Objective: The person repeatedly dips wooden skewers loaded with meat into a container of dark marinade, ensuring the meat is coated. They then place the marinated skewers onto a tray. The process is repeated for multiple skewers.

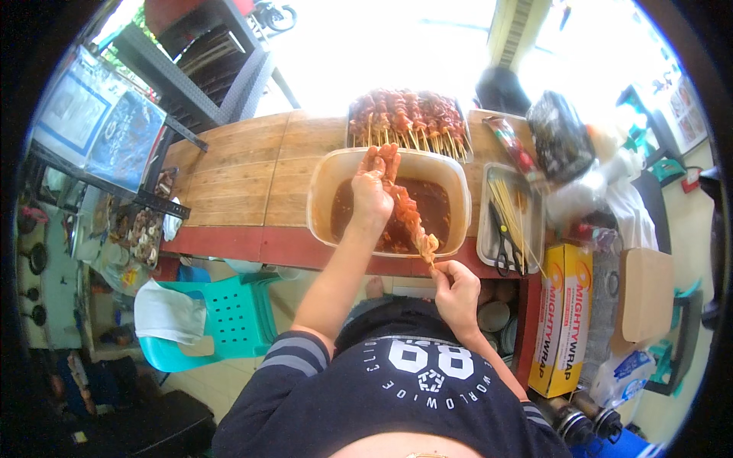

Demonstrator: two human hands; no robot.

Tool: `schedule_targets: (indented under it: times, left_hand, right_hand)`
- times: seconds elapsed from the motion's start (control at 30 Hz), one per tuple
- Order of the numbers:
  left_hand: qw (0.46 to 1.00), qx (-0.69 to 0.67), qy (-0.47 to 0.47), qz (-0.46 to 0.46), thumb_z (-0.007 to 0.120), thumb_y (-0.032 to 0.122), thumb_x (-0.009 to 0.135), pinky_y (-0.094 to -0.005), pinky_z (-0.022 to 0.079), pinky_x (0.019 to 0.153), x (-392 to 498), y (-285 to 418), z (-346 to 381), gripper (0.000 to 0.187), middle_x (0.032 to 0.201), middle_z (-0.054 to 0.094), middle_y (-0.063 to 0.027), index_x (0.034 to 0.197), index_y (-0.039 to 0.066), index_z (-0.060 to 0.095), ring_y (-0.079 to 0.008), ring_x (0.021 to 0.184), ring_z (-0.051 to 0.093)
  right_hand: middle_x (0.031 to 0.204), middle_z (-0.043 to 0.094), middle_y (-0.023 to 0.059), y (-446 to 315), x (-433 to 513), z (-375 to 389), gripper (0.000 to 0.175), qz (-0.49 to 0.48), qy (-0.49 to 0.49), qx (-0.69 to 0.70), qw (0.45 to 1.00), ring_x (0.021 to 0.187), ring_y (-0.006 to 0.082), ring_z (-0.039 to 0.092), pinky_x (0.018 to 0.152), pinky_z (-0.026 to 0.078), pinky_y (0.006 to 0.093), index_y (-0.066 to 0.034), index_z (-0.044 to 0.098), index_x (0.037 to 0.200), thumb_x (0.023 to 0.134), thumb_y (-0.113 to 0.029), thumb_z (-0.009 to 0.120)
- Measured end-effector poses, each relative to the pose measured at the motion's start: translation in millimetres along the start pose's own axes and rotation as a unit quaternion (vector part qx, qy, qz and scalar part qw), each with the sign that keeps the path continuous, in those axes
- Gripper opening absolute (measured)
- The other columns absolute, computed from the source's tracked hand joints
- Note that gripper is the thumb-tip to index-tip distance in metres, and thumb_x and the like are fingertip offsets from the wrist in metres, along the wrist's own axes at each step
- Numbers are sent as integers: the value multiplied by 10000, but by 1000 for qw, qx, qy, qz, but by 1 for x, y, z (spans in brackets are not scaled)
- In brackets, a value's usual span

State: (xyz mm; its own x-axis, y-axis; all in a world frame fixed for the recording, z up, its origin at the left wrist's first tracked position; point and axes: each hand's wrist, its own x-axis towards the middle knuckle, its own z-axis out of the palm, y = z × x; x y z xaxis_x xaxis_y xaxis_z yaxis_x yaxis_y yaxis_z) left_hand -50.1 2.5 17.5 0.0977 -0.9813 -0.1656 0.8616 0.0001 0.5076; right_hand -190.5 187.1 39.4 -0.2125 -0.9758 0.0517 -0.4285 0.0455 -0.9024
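Observation:
A skewer of raw marinated meat point(408, 212) slants over a plastic tub point(315, 200) of dark red marinade point(426, 206). My left hand point(375, 183), wet with marinade, is at the skewer's far end, fingers extended and palm partly up; whether it grips the meat cannot be made out. Between the thumb and fingers of my right hand point(457, 289) is the near end of the stick, just past the tub's near rim. Behind the tub, many meat skewers point(404, 114) lie in rows on a tray point(350, 140), with their stick ends towards me.
Right of the tub, a metal tray point(484, 252) holds bamboo skewers point(507, 206) and black scissors point(504, 240). Plastic wrap boxes point(561, 320) and a black plastic bag point(558, 137) are farther right. A turquoise chair point(235, 320) with a white cloth point(169, 312) stands left, below the wooden table point(240, 172).

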Motion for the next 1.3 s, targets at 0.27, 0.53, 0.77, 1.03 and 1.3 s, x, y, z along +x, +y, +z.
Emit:
schedule_targets:
  times: [0.27, 0.53, 0.77, 1.03, 1.3]
  left_hand:
    - [1000, -15, -8, -10, 453, -17, 936, -400, 484, 988, -10, -7, 7, 172, 1089, 611, -149, 1096, 27, 497, -292, 1114, 578]
    - [996, -42, -6, -73, 437, -9, 936, -417, 453, 1020, -10, -2, 10, 176, 1167, 582, -152, 1097, 25, 501, -313, 1191, 521]
    - [995, 2, -22, -93, 446, 28, 945, -417, 463, 998, -15, -2, 6, 205, 1170, 583, -166, 1143, 4, 499, -311, 1147, 552]
    - [981, 113, -94, -126, 430, 95, 972, -398, 486, 930, 1, 28, -9, 259, 1125, 601, -182, 1192, -29, 488, -297, 1082, 586]
    - [958, 175, -95, -205, 460, 132, 964, -383, 497, 923, 8, 48, -19, 247, 1125, 617, -215, 1136, -28, 539, -312, 1082, 596]
  right_hand:
    - [702, 617, 144, -5, 3, 1, 52, 14, 4, 15, 1000, 593, 201, 593, 584, 462, 308, 37, 644, 825, 793, -4, 640]
    - [672, 597, 142, -8, 10, 2, 33, 10, 12, 11, 1000, 583, 206, 583, 574, 450, 309, 36, 633, 805, 787, 13, 619]
    - [695, 597, 151, -11, 14, 2, 22, -20, 11, -22, 999, 617, 260, 596, 589, 456, 335, 28, 620, 781, 769, 10, 623]
    - [709, 566, 150, -9, 23, -3, 44, -122, -10, -75, 990, 694, 329, 578, 615, 448, 388, 11, 580, 751, 738, 7, 622]
    - [715, 549, 141, -9, 31, -2, 52, -167, 0, -136, 977, 722, 330, 568, 625, 442, 406, -1, 566, 753, 731, 3, 613]
